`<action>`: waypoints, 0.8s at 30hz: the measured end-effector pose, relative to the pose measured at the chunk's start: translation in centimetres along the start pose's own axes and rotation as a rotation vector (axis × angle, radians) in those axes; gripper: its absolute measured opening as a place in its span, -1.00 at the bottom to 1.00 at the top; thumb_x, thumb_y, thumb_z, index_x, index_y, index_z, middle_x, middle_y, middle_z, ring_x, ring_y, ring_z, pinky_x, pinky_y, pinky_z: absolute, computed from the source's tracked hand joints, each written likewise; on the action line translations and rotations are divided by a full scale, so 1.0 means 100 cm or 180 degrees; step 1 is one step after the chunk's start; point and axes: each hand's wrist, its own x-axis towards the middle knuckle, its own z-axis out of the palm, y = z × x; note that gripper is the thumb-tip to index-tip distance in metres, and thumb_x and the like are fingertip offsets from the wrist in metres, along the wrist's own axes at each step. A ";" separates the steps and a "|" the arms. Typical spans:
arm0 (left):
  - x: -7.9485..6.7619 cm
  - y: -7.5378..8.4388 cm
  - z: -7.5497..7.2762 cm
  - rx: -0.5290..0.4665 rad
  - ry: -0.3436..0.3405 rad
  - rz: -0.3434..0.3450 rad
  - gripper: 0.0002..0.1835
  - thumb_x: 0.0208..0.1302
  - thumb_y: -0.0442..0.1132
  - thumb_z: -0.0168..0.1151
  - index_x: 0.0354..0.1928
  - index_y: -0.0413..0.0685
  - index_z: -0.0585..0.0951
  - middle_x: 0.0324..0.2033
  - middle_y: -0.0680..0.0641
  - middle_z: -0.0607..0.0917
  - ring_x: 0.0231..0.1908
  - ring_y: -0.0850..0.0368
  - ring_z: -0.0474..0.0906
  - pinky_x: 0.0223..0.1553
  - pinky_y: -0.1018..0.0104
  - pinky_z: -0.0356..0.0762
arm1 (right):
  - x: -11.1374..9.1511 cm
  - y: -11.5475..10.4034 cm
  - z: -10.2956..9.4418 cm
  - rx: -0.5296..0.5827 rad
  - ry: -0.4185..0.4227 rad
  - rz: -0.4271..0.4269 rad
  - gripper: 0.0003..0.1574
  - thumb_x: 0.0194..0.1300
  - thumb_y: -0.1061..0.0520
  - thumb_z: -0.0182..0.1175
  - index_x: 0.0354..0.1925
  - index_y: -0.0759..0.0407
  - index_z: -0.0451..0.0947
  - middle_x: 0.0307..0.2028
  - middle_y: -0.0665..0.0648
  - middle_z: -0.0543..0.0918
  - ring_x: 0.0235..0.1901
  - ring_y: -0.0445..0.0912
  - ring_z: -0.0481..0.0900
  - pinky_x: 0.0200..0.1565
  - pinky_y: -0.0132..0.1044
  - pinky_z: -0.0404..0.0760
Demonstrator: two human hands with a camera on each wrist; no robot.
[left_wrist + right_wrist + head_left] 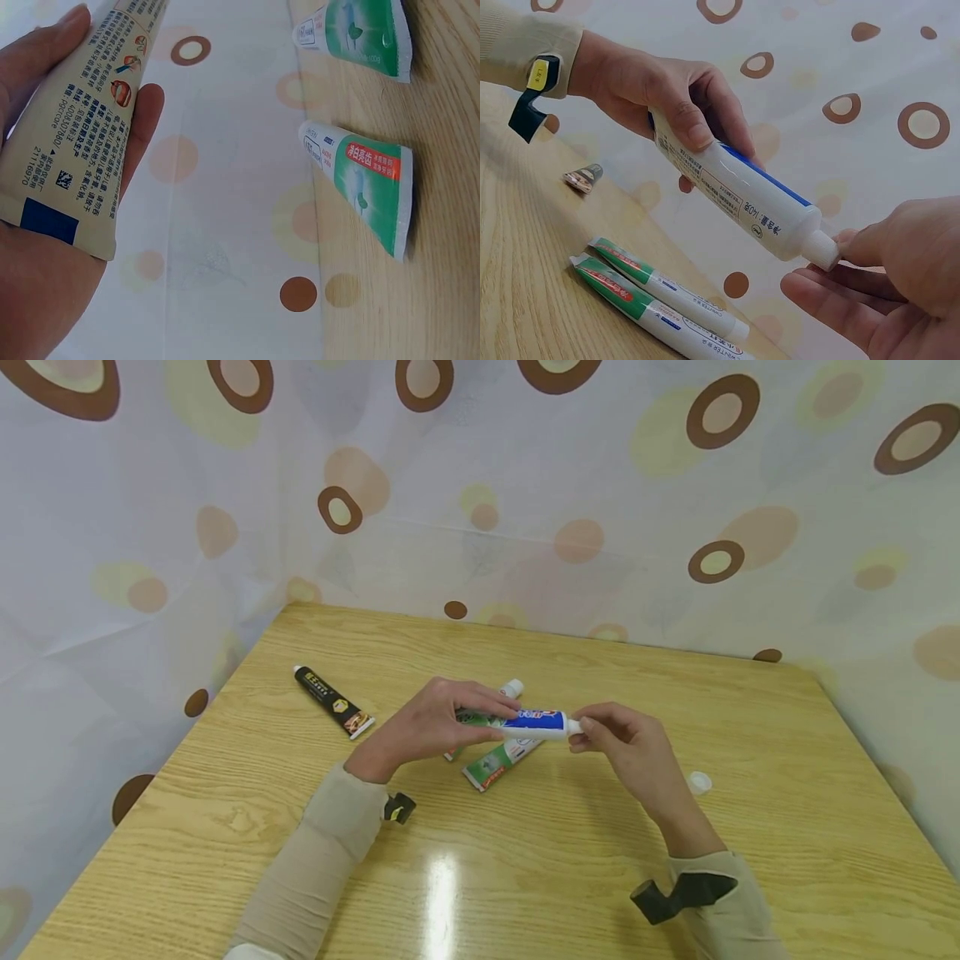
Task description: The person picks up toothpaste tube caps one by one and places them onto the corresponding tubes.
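Note:
A blue-and-white toothpaste tube [536,722] is held above the table, lying nearly level. My left hand [427,720] grips its body with the thumb on one side and the fingers on the other. At the tube's other end, my right hand [628,750] pinches the white cap [822,250] between thumb and fingers; the cap sits on the nozzle. Below the tube lie two green-and-white toothpaste tubes [491,765] [622,296], side by side and partly hidden by my left hand and the held tube in the head view. The left wrist view shows the printed back [82,127] of the held tube.
A black toothpaste tube [330,700] lies on the left of the wooden table [360,877]. Near my right wrist rests a loose white cap [700,783]. A patterned cloth [510,543] hangs behind the table and along its sides.

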 end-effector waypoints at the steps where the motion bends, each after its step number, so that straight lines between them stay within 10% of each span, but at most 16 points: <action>1: 0.000 0.000 0.000 0.0002 0.0002 0.0001 -0.70 0.18 -0.27 0.45 -0.02 0.00 0.76 0.02 0.06 0.75 0.11 0.19 0.64 0.03 0.36 0.62 | 0.000 0.000 0.000 0.0000 -0.0002 0.0025 -0.67 0.49 0.12 0.10 0.01 0.36 0.58 -0.17 0.24 0.68 -0.25 -0.15 0.74 -0.11 -0.29 0.71; 24: 0.001 0.000 0.002 -0.0102 0.0012 0.0036 -0.71 0.18 -0.30 0.44 -0.02 -0.02 0.76 0.02 0.04 0.75 0.10 0.18 0.65 0.00 0.37 0.64 | 0.000 0.000 0.001 -0.0273 0.0079 -0.0270 -0.77 0.37 0.24 0.23 -0.01 0.20 0.64 0.01 0.22 0.68 -0.04 -0.27 0.67 -0.04 -0.46 0.65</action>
